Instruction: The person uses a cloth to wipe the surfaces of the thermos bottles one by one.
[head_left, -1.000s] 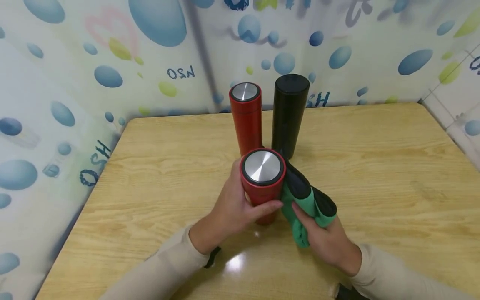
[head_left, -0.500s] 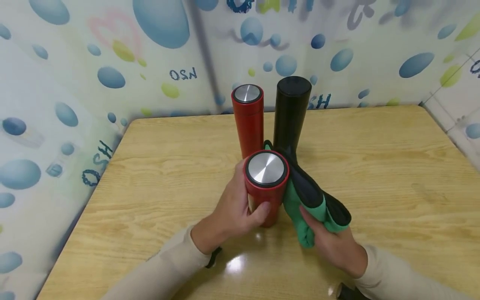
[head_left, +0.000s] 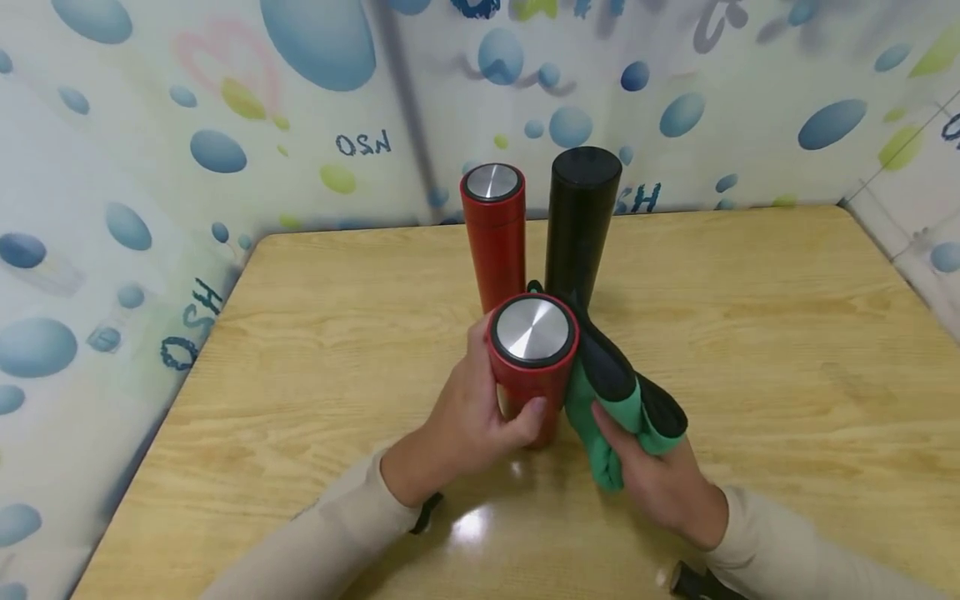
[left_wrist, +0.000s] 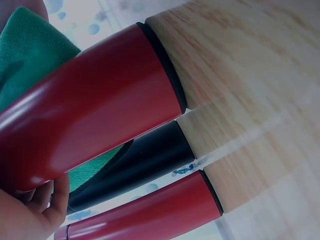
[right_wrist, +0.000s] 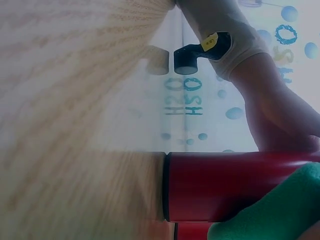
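Observation:
A red vacuum flask [head_left: 533,367] with a brushed metal lid stands upright on the table in front of me. My left hand [head_left: 468,417] grips its left side, fingers behind it and thumb across the front. In my right hand [head_left: 663,475] is a folded green cloth [head_left: 600,433] with a black edge, held against the flask's right side. A corner of cloth shows behind the flask. In the left wrist view the green cloth [left_wrist: 37,52] lies along the red flask [left_wrist: 105,100]. The right wrist view shows the flask's base [right_wrist: 200,185] at the table, with part of the cloth [right_wrist: 280,210] over it.
Behind stand a second red flask [head_left: 495,250] and a taller-looking black flask [head_left: 581,225], side by side. The wooden table [head_left: 337,333] reaches back to a wall covering [head_left: 337,100] printed with blue spots. Dark wrist-camera mounts show under both sleeves.
My left thumb has drawn back to the left along the flask. The cloth has shifted right, then slightly back, and a corner of it now shows behind the flask.

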